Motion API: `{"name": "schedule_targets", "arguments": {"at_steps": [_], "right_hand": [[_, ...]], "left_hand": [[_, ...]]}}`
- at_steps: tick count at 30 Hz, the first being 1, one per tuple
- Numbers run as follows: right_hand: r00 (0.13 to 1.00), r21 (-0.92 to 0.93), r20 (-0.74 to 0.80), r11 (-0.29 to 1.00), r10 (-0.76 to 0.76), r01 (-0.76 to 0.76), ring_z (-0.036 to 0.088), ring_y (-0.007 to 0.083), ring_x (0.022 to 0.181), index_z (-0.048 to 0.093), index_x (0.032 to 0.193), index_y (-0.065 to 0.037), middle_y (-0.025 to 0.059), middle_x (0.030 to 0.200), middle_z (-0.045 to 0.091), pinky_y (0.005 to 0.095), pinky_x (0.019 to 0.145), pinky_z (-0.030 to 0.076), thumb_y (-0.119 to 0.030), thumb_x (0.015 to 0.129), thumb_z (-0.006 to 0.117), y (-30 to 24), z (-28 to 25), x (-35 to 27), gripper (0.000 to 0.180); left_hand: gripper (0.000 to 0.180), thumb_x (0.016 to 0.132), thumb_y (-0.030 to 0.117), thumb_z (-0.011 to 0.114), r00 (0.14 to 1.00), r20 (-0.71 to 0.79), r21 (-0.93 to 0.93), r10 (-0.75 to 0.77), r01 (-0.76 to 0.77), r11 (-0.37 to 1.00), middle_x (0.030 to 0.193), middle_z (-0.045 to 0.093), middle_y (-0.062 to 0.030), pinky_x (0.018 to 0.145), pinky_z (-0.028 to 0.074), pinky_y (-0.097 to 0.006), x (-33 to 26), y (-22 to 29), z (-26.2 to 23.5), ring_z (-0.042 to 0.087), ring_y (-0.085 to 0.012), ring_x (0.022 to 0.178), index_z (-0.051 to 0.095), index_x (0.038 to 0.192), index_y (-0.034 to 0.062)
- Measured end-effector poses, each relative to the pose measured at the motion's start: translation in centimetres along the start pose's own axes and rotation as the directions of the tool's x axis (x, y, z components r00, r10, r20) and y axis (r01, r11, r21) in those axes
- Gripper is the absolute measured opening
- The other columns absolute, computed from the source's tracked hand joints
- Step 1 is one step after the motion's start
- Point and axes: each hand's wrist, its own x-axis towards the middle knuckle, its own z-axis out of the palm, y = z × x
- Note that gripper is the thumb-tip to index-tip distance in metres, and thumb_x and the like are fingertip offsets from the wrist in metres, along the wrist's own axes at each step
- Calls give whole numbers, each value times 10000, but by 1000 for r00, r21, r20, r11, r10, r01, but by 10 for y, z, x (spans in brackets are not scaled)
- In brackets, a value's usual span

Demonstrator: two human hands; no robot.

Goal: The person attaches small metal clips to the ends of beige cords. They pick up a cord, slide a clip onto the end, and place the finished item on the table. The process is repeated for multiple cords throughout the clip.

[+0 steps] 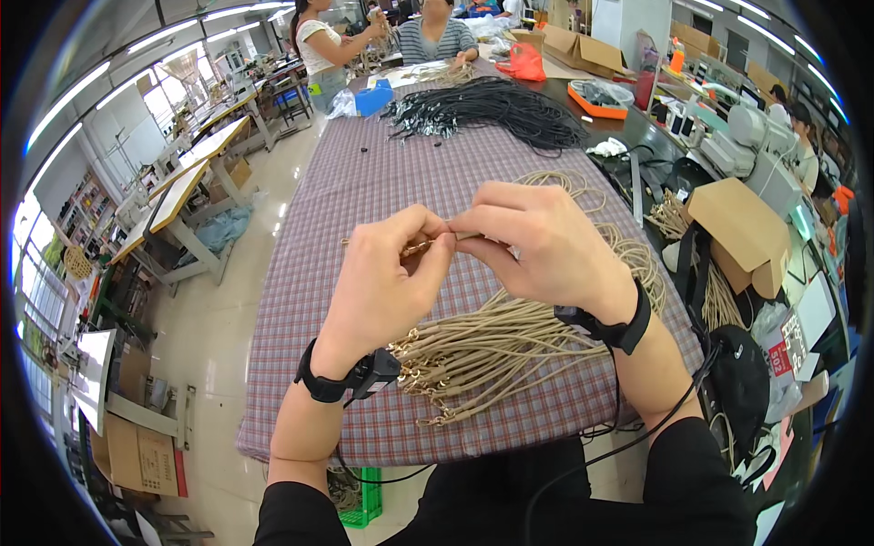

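Cord [467,235], thin and tan, is up in the air over the worktop [314,282], nearer the near edge than the far one. The left hand [391,264] pinches it by the end, where a shiny gold bit [417,247] shows. The right hand [537,241] pinches it just beside that, and the fingertips almost meet. Fingers hide the very tip.

I think it could slip, because only fingertips hold such a small piece and metal is slick. If it fell, it could get mixed up in the pile [510,341] of tan cords below. Those lie across each other, so tugging one might make a knot. The right wristband [642,318] is close above them and might snag a loop. Loops by the right edge could slide off if bumped.

Tan cords look round and bendy, with hard gold hooks [439,419] at the ends facing the left edge. Under them is a checked cloth [346,173], flat and soft-looking. Toward the far edge sits a floppy heap of black cords [492,109] with silvery ends.
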Motion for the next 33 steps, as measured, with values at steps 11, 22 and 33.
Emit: {"name": "schedule_targets", "arguments": {"at_steps": [11,22,33], "right_hand": [[995,-11,83,998,-63,65,655,291,658,708,896,-65,52,820,636,398,553,499,-43,773,818,-16,-4,-2,166],[991,132,91,988,-98,86,659,315,635,633,776,-85,49,750,656,419,532,509,-105,722,781,-15,2,-2,159],[994,327,91,945,-60,27,646,351,640,691,826,-44,99,737,654,418,567,511,-54,719,788,-8,-1,1,145]], "left_hand": [[91,842,33,680,978,182,141,99,-126,982,630,557,-37,541,373,-302,-3,2,-11,478,-63,589,616,813,-24],[78,812,26,657,929,363,-130,73,-27,991,642,544,-28,563,388,-291,-2,-2,-18,478,-76,603,674,827,-48],[96,826,51,652,914,403,-126,55,-4,992,631,498,-27,553,367,-311,2,-8,-27,447,-80,594,646,822,-44]]}}
